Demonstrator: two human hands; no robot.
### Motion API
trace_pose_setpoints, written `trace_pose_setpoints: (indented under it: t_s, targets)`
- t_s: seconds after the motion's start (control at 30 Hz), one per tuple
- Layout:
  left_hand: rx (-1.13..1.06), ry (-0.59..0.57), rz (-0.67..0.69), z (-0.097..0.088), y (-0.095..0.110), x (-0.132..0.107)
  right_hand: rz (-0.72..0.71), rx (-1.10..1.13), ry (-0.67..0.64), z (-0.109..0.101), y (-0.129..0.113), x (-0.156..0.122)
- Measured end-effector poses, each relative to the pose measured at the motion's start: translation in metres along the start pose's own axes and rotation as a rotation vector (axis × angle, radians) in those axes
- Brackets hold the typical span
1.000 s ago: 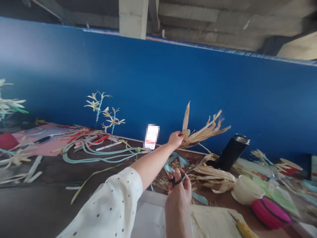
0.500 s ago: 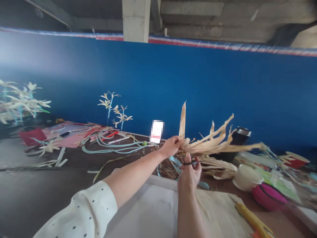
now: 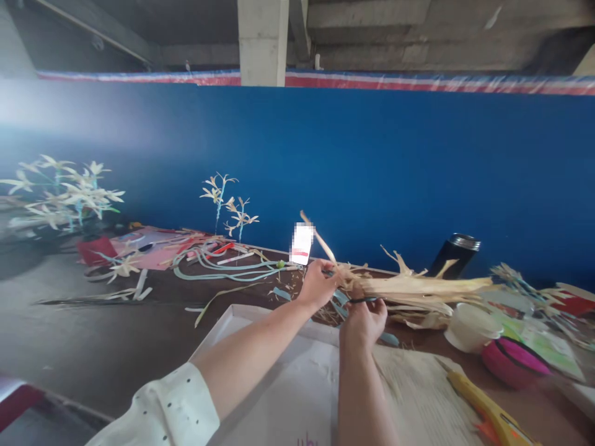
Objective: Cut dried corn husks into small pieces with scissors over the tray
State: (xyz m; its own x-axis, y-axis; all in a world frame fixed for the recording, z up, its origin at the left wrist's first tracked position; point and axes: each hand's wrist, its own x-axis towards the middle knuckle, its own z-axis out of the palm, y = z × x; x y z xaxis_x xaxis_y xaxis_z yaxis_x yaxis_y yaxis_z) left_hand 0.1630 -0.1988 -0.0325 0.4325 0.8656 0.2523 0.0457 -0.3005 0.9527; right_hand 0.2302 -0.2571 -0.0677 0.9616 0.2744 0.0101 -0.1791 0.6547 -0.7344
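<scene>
My left hand (image 3: 320, 286) is closed on the base end of a bundle of dry corn husks (image 3: 432, 288). The pale leaves stretch off to the right, while one narrow strip (image 3: 324, 243) sticks up and leans left from the grip. Just below the bundle, my right hand (image 3: 364, 325) is closed around dark-handled scissors (image 3: 366, 300); their blades are mostly hidden. More loose husks (image 3: 425, 319) lie beneath and behind the held ones. Blue strips (image 3: 341, 303) and husk scraps are scattered under my hands.
In front of me lies a white box lid (image 3: 279, 371). Toward the right are a white cup (image 3: 471, 328), pink pouch (image 3: 514, 362), yellow glue gun (image 3: 483, 406) and black bottle (image 3: 455, 255). A phone (image 3: 302, 243), light-blue tubing (image 3: 223, 275) and husk flowers (image 3: 79, 195) stand or lie further back and left.
The husk bundle has dropped from a raised fan to lie flatter, pointing right. The upright strip now leans left. Both hands stay close together, and the view has shifted slightly.
</scene>
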Motion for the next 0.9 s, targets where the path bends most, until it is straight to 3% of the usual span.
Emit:
trace_pose_setpoints:
  t_s: [0.13,0.33,0.47,0.63,0.9]
  targets:
    - [-0.078,0.042,-0.097,0.004,0.000,-0.008,0.023,0.017,0.030,0.002,-0.005,-0.003]
    - [-0.633,0.087,-0.356,0.001,0.001,-0.012,0.047,0.045,-0.021,0.004,-0.006,-0.006]
    - [-0.892,0.069,-0.404,-0.007,-0.006,-0.018,0.122,0.070,-0.048,0.003,-0.005,-0.005]
    - [-0.926,-0.001,-0.402,-0.017,-0.016,-0.020,0.197,0.001,-0.067,0.000,-0.005,-0.002]
    - [-0.901,-0.088,-0.340,-0.022,-0.014,-0.021,0.205,0.048,-0.070,0.003,0.000,-0.008]
